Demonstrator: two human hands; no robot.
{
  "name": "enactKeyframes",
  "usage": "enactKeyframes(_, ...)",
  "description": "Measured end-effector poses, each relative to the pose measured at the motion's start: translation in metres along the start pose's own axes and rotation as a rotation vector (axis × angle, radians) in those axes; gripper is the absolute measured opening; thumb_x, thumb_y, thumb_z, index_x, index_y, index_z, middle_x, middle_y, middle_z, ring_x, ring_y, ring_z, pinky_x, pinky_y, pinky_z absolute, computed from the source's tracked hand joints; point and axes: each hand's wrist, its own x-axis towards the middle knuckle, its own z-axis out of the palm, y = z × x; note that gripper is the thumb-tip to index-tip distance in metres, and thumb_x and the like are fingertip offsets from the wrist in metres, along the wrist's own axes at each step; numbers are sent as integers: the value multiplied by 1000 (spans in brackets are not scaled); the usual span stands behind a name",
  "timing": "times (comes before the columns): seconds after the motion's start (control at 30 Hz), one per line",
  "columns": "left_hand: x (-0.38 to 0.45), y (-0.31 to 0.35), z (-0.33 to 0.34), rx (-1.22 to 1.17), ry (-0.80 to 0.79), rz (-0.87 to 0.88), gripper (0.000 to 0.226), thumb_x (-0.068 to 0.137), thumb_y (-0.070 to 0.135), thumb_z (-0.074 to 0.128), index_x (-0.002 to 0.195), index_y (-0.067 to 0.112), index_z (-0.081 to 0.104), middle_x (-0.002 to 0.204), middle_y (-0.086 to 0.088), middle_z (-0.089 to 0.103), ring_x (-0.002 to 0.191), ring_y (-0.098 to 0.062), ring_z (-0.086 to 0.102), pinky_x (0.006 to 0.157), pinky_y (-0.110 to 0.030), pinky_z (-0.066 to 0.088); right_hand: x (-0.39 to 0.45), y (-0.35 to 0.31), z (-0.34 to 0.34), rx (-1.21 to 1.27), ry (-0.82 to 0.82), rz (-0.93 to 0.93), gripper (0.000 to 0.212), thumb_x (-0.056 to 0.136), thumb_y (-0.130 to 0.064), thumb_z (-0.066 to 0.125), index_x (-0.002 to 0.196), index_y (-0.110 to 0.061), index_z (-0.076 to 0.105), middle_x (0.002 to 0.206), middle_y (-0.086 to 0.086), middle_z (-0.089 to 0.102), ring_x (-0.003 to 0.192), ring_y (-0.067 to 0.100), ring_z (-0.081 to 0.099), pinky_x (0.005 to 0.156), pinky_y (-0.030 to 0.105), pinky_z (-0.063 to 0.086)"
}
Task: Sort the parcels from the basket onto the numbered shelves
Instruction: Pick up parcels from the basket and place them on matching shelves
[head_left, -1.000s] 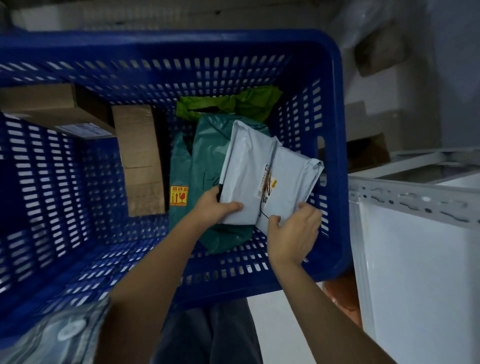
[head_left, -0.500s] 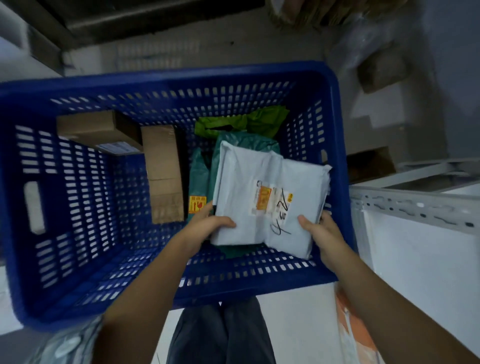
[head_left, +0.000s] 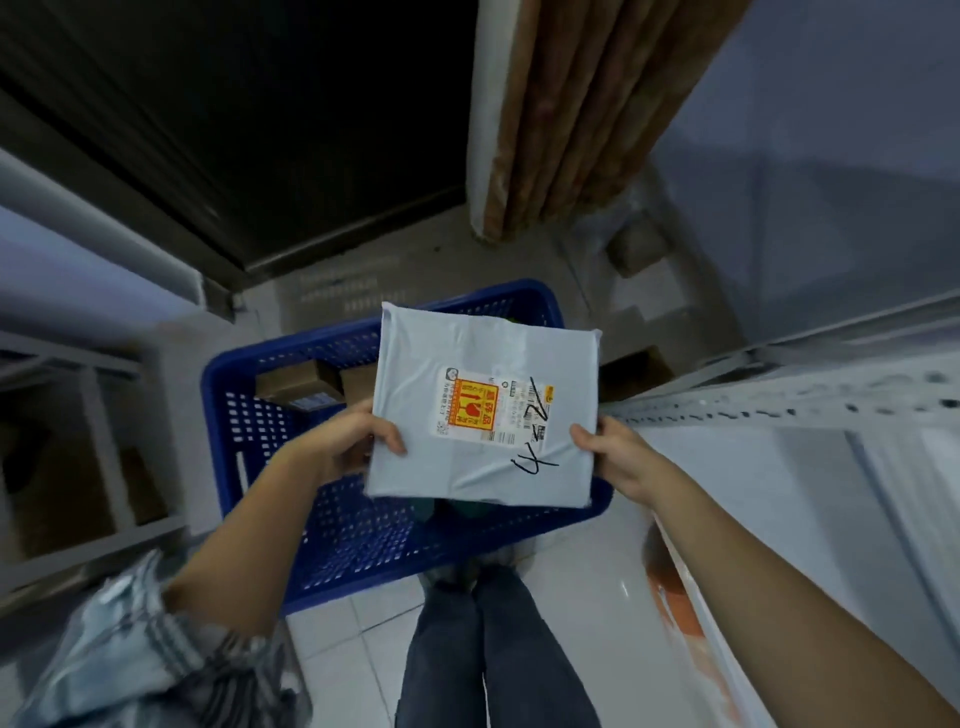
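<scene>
A grey plastic mailer parcel (head_left: 483, 358) is held flat above the blue basket (head_left: 363, 535), label up, with an orange sticker and black handwriting on it. My left hand (head_left: 353, 441) grips its left edge and my right hand (head_left: 613, 457) grips its right edge. Down in the basket, a brown cardboard box (head_left: 296, 387) shows at the far left corner; the other parcels are mostly hidden under the mailer.
A white metal shelf rail (head_left: 779, 405) runs along the right. Another shelf frame (head_left: 104, 441) stands at the left. Beyond the basket are a dark doorway (head_left: 234, 130) and a brown curtain (head_left: 571, 114). My legs (head_left: 493, 649) stand on a pale tiled floor.
The grey mailer has been lifted out of the basket and turned flat, label facing up. My head has risen, so the basket looks smaller and farther below.
</scene>
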Motion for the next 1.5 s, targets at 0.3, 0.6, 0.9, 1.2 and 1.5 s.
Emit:
enactKeyframes(0.3,-122,67,28,139,-123,177,84,45,11,89,121,21,54,122,-8,63,113,-30,59,98,-51,46,-137,-72,13,-54,39,-226,43,91,-6,56,132,-8,45,118,11,60,107,30,57,92,42,49)
enactKeyframes(0.6,-199,69,41,348,-303,379,73,57,27,87,123,23,56,121,-4,65,111,-26,62,93,-47,51,-269,-44,29,-36,139,-397,70,57,-39,86,116,-14,59,109,-1,69,97,16,66,76,28,58)
enactKeyframes(0.9,-250,103,114,619,-527,418,88,51,30,92,129,23,53,126,-5,63,116,-28,59,90,-46,52,-378,10,20,90,339,-489,48,81,-18,71,125,-11,53,113,1,66,102,19,63,85,30,55)
enactKeyframes(1.2,-276,90,253,799,-641,447,48,77,13,72,120,24,55,116,0,65,109,-22,60,84,-38,52,-473,71,-46,218,536,-554,22,88,-9,61,109,-15,60,109,2,67,100,18,64,88,30,52)
enactKeyframes(1.5,-264,59,403,960,-691,408,56,76,4,71,125,20,49,123,-3,61,114,-23,55,95,-40,47,-524,152,-138,271,638,-541,41,85,-10,67,125,-12,56,120,4,66,108,18,63,88,29,53)
